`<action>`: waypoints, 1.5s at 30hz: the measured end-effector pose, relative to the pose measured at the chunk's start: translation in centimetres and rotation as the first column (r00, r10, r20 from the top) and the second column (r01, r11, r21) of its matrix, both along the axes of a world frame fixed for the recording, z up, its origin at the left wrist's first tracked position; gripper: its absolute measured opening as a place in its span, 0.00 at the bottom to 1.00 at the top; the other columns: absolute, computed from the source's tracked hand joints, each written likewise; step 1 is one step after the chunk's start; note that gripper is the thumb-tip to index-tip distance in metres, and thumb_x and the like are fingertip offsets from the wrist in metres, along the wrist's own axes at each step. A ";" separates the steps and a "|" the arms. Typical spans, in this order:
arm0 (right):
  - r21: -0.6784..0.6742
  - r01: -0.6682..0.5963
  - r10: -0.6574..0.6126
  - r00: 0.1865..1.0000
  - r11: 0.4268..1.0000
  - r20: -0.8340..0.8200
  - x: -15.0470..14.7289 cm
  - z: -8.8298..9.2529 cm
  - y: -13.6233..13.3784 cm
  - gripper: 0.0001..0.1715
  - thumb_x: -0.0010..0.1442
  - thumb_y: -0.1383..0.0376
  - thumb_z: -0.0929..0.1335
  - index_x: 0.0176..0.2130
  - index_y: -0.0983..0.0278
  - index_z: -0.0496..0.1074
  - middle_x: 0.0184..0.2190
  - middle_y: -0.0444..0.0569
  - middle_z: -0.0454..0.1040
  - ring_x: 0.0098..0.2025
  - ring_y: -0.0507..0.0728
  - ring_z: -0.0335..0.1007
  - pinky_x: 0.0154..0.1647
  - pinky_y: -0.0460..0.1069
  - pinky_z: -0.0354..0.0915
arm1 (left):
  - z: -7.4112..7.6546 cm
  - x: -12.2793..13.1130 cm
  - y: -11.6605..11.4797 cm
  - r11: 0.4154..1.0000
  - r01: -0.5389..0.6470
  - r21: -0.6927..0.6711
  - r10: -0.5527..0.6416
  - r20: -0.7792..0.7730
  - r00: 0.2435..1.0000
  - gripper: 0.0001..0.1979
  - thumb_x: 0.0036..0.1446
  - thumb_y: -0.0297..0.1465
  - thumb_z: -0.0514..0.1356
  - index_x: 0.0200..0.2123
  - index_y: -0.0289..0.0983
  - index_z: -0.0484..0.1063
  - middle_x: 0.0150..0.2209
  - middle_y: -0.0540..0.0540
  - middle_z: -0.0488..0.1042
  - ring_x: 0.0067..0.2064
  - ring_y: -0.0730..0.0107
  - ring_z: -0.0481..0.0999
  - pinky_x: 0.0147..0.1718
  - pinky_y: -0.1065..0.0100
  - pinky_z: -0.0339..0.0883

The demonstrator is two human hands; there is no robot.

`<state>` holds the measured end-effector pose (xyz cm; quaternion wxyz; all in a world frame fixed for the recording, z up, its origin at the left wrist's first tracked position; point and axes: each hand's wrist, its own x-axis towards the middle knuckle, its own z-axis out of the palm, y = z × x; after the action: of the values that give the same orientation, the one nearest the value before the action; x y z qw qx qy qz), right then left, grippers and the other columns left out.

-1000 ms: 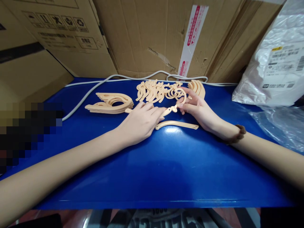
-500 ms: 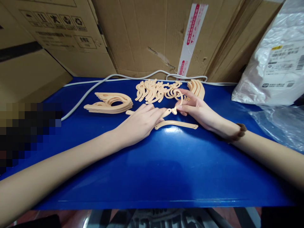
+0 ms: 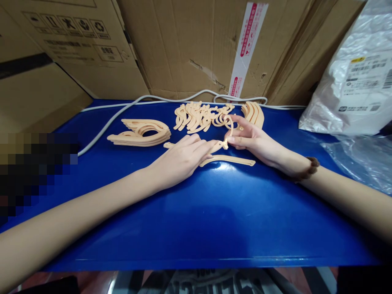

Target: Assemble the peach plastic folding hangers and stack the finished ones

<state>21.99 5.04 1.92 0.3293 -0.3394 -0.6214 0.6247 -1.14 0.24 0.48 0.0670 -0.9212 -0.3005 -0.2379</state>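
Observation:
My left hand (image 3: 185,159) is closed around a beige plastic hanger arm (image 3: 218,147); its rounded end with a hole sticks out past the fingertips, and its other end shows behind the hand. Pinched between the thumb and fingers of my right hand (image 3: 252,139) is a beige hanger hook (image 3: 230,126), curve upward. The hook's base meets or nearly meets the arm's end; whether they are joined I cannot tell. Just in front lies a loose, slightly bent hanger arm (image 3: 229,159) on the blue table (image 3: 196,228).
A stack of beige hanger pieces (image 3: 141,139) lies left. Behind my hands is a pile of small hooks and curved parts (image 3: 192,116), with more hanger arms (image 3: 254,114) beside it. A white cable (image 3: 104,130) runs along the cardboard boxes (image 3: 183,49). A plastic mailer (image 3: 343,90) stands right.
The hook in my right hand has turned and shifted slightly left, its base now closer against the arm's end. My left hand stays almost in place.

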 end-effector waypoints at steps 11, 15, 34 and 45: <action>0.010 0.060 -0.060 0.997 0.998 0.044 0.0 -0.2 0.0 0.40 0.52 0.62 0.74 0.60 0.59 0.58 0.31 0.39 0.74 0.28 0.48 0.62 0.26 0.45 0.53 | -0.3 -0.1 0.2 1.000 -0.014 -0.017 0.014 -0.016 1.000 0.19 0.70 0.31 0.45 0.53 0.25 0.68 0.40 0.38 0.75 0.40 0.60 0.67 0.42 0.62 0.64; 0.007 0.076 -0.076 0.995 0.997 0.064 -0.1 0.0 0.0 0.42 0.51 0.61 0.74 0.60 0.60 0.58 0.30 0.39 0.73 0.29 0.48 0.62 0.27 0.45 0.54 | -0.3 -0.1 0.2 1.000 -0.019 0.016 0.020 -0.031 0.999 0.18 0.69 0.30 0.47 0.54 0.24 0.67 0.39 0.39 0.75 0.39 0.60 0.67 0.41 0.62 0.63; 0.089 0.088 -0.097 0.990 0.992 0.106 -0.3 -0.1 -0.2 0.37 0.52 0.61 0.73 0.58 0.60 0.60 0.31 0.40 0.74 0.31 0.49 0.64 0.27 0.46 0.56 | -0.5 -0.2 0.3 0.998 -0.057 -0.007 0.056 -0.074 0.996 0.19 0.69 0.30 0.47 0.56 0.25 0.66 0.40 0.38 0.75 0.40 0.59 0.67 0.41 0.61 0.65; 0.056 0.096 -0.100 0.993 0.994 0.063 -0.7 0.1 -0.4 0.35 0.53 0.65 0.73 0.56 0.61 0.59 0.29 0.38 0.73 0.33 0.50 0.68 0.32 0.46 0.62 | -0.6 -0.1 0.3 0.998 -0.058 0.007 0.059 -0.098 0.993 0.18 0.69 0.28 0.48 0.55 0.25 0.67 0.38 0.40 0.74 0.39 0.60 0.67 0.40 0.62 0.64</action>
<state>21.33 4.62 1.97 0.3479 -0.3809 -0.6309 0.5795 -1.20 0.54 -0.07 0.0907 -0.9224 -0.3231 -0.1909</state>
